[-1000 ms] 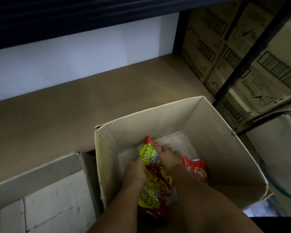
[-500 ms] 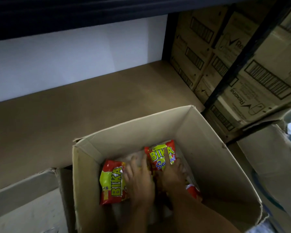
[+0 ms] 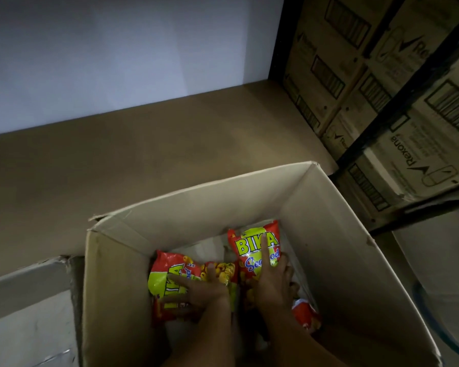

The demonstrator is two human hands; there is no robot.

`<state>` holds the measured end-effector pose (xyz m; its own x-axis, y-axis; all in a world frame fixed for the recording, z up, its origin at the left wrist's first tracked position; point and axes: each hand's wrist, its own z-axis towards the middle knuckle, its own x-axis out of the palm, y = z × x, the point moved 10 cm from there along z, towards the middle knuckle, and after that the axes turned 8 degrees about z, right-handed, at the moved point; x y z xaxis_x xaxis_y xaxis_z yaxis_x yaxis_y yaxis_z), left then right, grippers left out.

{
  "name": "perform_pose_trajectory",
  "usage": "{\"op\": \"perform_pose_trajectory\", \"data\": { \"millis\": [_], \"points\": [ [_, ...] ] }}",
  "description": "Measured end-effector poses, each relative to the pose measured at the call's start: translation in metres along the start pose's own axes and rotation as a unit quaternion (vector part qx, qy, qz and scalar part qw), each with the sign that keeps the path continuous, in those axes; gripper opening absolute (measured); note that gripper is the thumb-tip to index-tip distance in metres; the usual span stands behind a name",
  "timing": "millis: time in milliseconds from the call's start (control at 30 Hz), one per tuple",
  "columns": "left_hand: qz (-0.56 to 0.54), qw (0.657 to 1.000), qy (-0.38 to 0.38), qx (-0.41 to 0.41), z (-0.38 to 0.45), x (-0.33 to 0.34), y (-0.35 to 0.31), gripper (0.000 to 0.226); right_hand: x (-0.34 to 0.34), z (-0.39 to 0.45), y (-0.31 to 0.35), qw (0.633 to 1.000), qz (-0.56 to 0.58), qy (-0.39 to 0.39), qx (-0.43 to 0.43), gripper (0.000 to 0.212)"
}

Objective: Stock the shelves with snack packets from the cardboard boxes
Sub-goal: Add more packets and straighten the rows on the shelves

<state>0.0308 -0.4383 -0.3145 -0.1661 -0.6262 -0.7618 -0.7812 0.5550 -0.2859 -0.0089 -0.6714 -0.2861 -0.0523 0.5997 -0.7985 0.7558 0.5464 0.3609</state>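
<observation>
Both hands inside box (image 3: 339, 234). Left hand (image 3: 196, 292) flat, fingers spread on left packet (image 3: 167, 274). Right hand (image 3: 272, 279) fingers extended against right packet (image 3: 249, 247), grip unclear.

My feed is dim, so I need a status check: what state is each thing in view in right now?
Open tan cardboard box: flaps open, a few packets inside.
Red-and-yellow Bika snack packet at left: in the box, under the left hand.
Red-and-yellow Bika snack packet at right: in the box, under the right hand.
Brown shelf board: no packets on it.
Stacked Rexona cartons: closed.
</observation>
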Motion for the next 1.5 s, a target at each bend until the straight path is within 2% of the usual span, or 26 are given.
{"op": "perform_pose_trajectory", "data": {
  "millis": [33,100,167,267,367,500,667,767,1033,1267,1400,1500],
  "points": [
    [-0.081,0.996,0.024,0.0,0.014,0.007,-0.015,0.104,0.0,0.0,0.0,1.0,-0.005,-0.004,-0.001,0.121],
    [-0.041,0.997,0.036,0.062,-0.014,0.026,-0.015,0.093,-0.002,-0.002,0.003,1.0,-0.004,-0.006,-0.004,0.122],
    [-0.018,0.992,0.003,0.127,-0.005,0.015,-0.021,0.086,-0.008,-0.007,0.01,1.0,0.003,0.0,-0.014,0.124],
    [0.056,0.954,-0.001,0.295,-0.044,0.009,-0.037,0.083,-0.025,-0.019,0.02,1.0,0.008,-0.005,-0.029,0.116],
    [0.073,0.921,-0.071,0.375,-0.059,-0.022,-0.052,0.09,-0.051,-0.037,0.029,0.999,0.002,-0.033,-0.036,0.11],
    [0.05,0.886,-0.098,0.451,-0.107,-0.082,-0.075,0.088,-0.094,-0.074,0.052,0.995,0.029,-0.061,-0.068,0.102],
    [0.029,0.852,-0.128,0.507,-0.164,-0.162,-0.101,0.085,-0.163,-0.136,0.082,0.973,0.088,-0.175,-0.121,0.101],
    [0.053,0.825,-0.147,0.543,-0.2,-0.207,-0.114,0.081,-0.206,-0.173,0.096,0.952,0.139,-0.235,-0.137,0.103],
    [-0.031,0.744,-0.205,0.635,-0.295,-0.333,-0.159,0.079,-0.318,-0.246,0.138,0.888,0.216,-0.346,-0.214,0.101],
    [-0.082,0.665,-0.282,0.687,-0.355,-0.44,-0.204,0.076,-0.423,-0.286,0.194,0.823,0.224,-0.434,-0.288,0.098],
    [-0.087,0.649,-0.329,0.68,-0.359,-0.485,-0.249,0.076,-0.474,-0.281,0.226,0.803,0.235,-0.455,-0.305,0.098],
    [-0.062,0.657,-0.347,0.667,-0.352,-0.505,-0.291,0.079,-0.505,-0.264,0.255,0.793,0.257,-0.455,-0.312,0.097]
  ]
}}
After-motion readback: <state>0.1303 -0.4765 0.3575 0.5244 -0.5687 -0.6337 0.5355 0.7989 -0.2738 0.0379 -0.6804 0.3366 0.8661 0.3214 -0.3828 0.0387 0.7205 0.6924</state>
